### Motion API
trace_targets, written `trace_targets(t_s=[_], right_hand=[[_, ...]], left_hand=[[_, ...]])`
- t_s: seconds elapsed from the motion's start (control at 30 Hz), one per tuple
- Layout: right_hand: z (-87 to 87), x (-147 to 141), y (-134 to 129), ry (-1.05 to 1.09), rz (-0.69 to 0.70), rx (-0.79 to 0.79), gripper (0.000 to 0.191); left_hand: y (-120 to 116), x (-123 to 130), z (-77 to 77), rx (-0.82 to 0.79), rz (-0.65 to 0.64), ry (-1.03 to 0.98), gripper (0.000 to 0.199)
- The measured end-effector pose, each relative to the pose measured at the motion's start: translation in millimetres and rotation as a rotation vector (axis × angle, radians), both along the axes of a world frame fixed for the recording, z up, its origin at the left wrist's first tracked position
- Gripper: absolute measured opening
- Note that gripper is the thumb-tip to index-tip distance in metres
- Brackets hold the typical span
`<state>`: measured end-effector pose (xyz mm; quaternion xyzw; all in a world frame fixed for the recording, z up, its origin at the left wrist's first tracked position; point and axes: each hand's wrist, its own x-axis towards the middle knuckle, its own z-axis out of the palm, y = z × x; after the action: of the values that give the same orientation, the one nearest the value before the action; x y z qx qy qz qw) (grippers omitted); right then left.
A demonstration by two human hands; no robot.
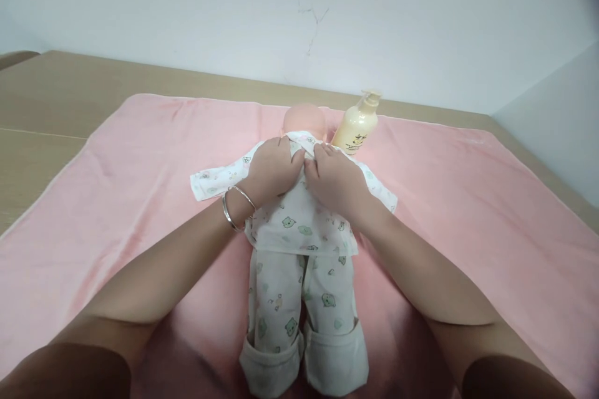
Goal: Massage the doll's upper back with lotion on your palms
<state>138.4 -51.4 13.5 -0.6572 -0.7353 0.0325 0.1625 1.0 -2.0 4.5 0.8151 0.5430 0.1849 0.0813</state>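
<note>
A baby doll (304, 120) lies on a pink cloth, only the top of its head showing above the collar. It wears a white printed shirt (304, 230), sleeves spread to both sides, and matching trousers (281, 299) with the leg ends turned up. My left hand (276, 165), below a silver bangle, is closed on the shirt's neckline on the left. Close beside it, my right hand (332, 171) pinches the neckline on the right. The thumbs nearly meet at the middle of the chest.
A pale yellow pump bottle (358, 124) stands just right of the doll's head. The pink cloth (163, 187) covers much of the wooden table (60, 93). Behind the table rises a white wall, with a dark panel at the top.
</note>
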Motion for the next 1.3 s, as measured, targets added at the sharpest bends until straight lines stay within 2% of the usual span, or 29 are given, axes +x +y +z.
trace_targets(t_s=[0.13,0.23,0.33,0.37,0.47,0.57,0.7,0.8,0.87,0.97,1.13,1.23,1.3], right_hand=[[-3.9,14,23,0.083,0.017,-0.062,0.045],[-8.7,16,29,0.05,0.014,-0.043,0.051],[-8.9,10,18,-0.004,0.013,-0.009,0.052],[-7.4,7,12,-0.02,0.021,0.002,0.052],[-0.5,-1,-5,-0.075,0.051,0.02,0.053],[5.2,-2,-8,-0.073,0.047,-0.015,0.052],[3.6,10,13,0.069,0.038,-0.102,0.05],[-1.7,20,29,0.112,0.035,-0.131,0.057],[-4.5,22,33,0.103,0.042,-0.107,0.058],[-6.8,17,28,0.04,0.05,-0.054,0.056],[-9.2,0,1,-0.068,0.048,0.067,0.056],[-5.7,-3,-7,-0.065,0.067,0.108,0.053],[-1.4,-1,-4,-0.021,0.056,0.046,0.047]], left_hand=[[-23,6,-2.1,0.202,-0.036,0.11,0.039],[-29,7,-2.6,0.254,-0.103,0.175,0.042],[-16,2,-2.8,0.184,-0.195,0.18,0.039],[-10,0,-2.8,0.138,-0.179,0.14,0.036],[8,-5,-1.5,-0.035,-0.024,-0.046,0.032],[12,-5,1.5,-0.137,0.047,-0.112,0.035],[-2,-1,1.3,0.017,0.049,0.002,0.039],[-16,1,-3.1,0.178,-0.023,0.077,0.033],[-19,2,-5.8,0.218,-0.07,0.081,0.03],[-13,1,-5.8,0.152,-0.056,0.031,0.029],[4,1,1.1,-0.083,0.033,-0.044,0.038],[5,2,1.6,-0.082,0.034,-0.044,0.038],[4,3,-0.1,-0.053,0.032,-0.038,0.038]])
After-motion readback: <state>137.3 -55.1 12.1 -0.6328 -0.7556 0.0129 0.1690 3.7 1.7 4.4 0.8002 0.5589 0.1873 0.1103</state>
